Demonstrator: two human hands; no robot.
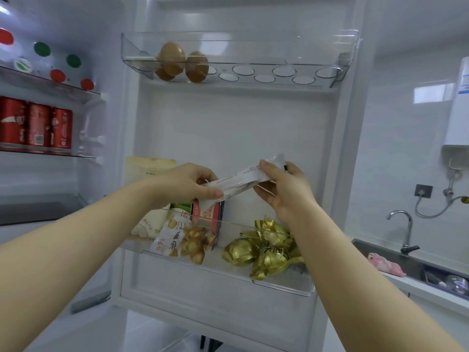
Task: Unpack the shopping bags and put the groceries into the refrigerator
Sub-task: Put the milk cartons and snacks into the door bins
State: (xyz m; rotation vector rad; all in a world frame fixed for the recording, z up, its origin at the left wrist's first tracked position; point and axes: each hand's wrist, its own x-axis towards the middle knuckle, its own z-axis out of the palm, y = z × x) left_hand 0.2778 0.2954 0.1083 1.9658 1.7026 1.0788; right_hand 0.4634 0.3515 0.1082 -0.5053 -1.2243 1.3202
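Note:
A flat white printed packet (237,182) hangs in front of the open refrigerator door, held level by both hands. My left hand (187,182) pinches its left end and my right hand (284,189) grips its right end. Below them is the door's lower clear bin (279,284). That bin holds a cream pouch (149,168), small cartons (208,214), a snack bag (175,237) and gold-foil wrapped items (266,246). The upper door tray (253,64) carries three brown eggs (172,57).
Red cans (35,124) stand on a fridge shelf at the left, with bottle caps (42,49) on the shelf above. To the right are a steel sink (406,257), a tap (403,229), a pink cloth (385,264) and a white water heater (459,102).

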